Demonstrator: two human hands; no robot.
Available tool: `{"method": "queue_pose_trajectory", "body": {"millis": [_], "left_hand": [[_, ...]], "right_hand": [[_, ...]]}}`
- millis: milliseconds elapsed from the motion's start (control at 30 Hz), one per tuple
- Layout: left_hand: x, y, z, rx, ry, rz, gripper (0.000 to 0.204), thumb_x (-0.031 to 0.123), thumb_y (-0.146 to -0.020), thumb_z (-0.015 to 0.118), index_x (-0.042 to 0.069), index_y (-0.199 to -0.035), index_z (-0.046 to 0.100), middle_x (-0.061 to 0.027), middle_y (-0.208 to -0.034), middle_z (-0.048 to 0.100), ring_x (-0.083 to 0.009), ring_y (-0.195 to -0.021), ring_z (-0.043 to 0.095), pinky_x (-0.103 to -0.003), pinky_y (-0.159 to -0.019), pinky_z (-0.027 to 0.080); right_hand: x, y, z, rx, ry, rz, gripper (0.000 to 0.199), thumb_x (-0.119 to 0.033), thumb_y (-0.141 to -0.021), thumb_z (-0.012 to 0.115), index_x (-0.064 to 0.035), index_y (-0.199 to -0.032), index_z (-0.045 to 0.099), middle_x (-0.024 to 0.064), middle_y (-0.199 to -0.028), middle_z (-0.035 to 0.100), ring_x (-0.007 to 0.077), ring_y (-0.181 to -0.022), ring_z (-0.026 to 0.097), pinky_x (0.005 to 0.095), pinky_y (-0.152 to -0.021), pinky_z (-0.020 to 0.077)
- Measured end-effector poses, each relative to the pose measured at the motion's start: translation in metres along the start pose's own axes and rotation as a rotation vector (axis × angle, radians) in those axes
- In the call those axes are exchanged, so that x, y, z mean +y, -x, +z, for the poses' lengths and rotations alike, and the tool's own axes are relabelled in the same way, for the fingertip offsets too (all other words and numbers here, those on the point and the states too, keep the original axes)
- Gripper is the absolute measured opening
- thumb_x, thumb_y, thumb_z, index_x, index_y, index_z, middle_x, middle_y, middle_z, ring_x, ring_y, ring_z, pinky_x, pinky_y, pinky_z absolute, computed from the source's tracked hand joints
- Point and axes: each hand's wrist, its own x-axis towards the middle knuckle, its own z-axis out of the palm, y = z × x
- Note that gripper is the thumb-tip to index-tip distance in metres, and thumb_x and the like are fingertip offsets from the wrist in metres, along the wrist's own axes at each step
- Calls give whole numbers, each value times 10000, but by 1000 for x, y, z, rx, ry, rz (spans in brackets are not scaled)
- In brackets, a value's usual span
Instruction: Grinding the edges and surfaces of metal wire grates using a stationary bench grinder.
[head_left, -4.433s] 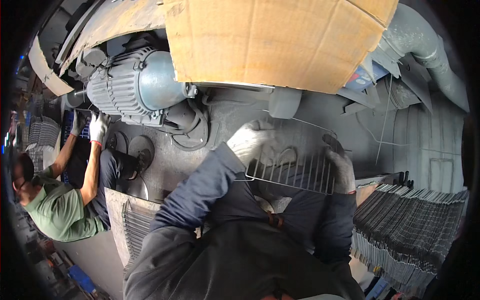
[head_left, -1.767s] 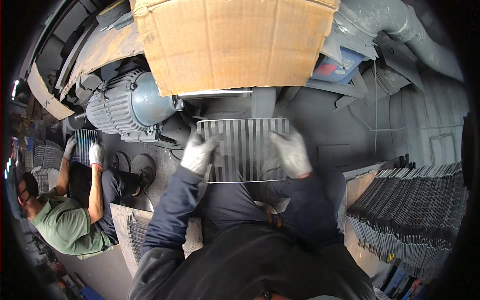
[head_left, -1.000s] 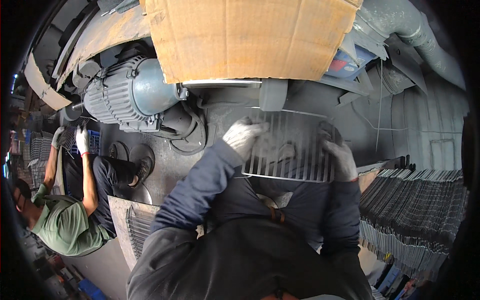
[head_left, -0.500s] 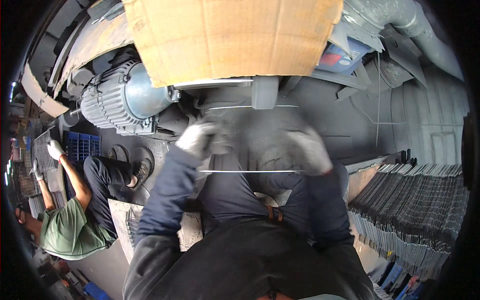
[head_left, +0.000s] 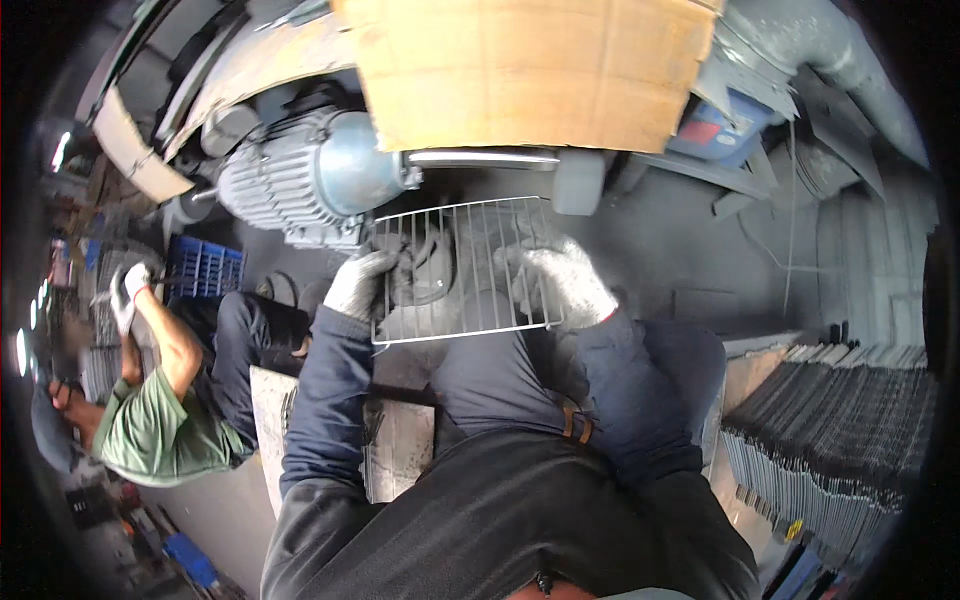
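A small rectangular wire rack point(head_left: 467, 330) with thin parallel bars is held in front of me above my knees, tilted slightly. My left hand point(head_left: 362, 280), in a white work glove with darkened fingers, grips its left edge. Gloved the same way, my right hand point(head_left: 568, 277) is closed on the right side of the rack. Beyond the rack, a grey wheel-like block point(head_left: 578, 182) sits below a hanging cardboard sheet point(head_left: 540, 75).
A ribbed electric motor point(head_left: 300, 172) stands ahead on the left. To my right is a large stack of wire racks point(head_left: 830, 420). A co-worker in a green shirt point(head_left: 175, 430) sits at the left near a blue crate point(head_left: 207, 268). A grey duct point(head_left: 850, 75) runs at the far right.
The rack, blurred by motion before, now shows clearly with its bars visible. My hands have steadied on its sides. The view has shifted, so the surroundings sit a little farther right.
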Motion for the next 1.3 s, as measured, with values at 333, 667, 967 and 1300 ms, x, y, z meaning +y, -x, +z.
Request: {"method": "queue_pose_trajectory", "body": {"millis": [333, 667, 967, 1300], "left_hand": [[-4, 111, 47, 64, -39, 107, 402, 42, -960, 694, -9, -1342, 582, -96, -1020, 712, -196, -742, 706, -343, -632, 625], [-9, 137, 128, -95, -365, 110, 290, -13, -947, 703, -12, -1214, 590, -68, -959, 697, -174, -890, 716, -289, -774, 590], [-30, 138, 126, 21, -641, 519, 162, 39, -951, 746, 17, -1087, 661, -42, -941, 709, -112, -878, 632, -284, -818, 522], [-31, 137, 134, -6, -527, 477, 141, 36, -953, 739, 27, -1028, 620, -34, -882, 667, -89, -820, 592, -255, -758, 498]], "right_hand": [[-10, 98, 36, -35, 309, -139, 390, -189, -1037, 642, 6, -1372, 597, 117, -1138, 730, 193, -894, 724, 346, -719, 615], [16, 176, 13, 427, 535, -483, 277, -82, -1021, 670, 36, -1269, 641, 110, -1024, 734, 202, -931, 728, 345, -846, 591], [25, 174, 6, 443, 385, -494, 222, -89, -986, 737, 8, -1182, 696, 112, -1111, 777, 165, -1005, 713, 323, -902, 551], [10, 173, 12, 503, 416, -547, 183, -62, -970, 749, -5, -1136, 697, 66, -994, 750, 156, -911, 680, 329, -837, 549]]}}
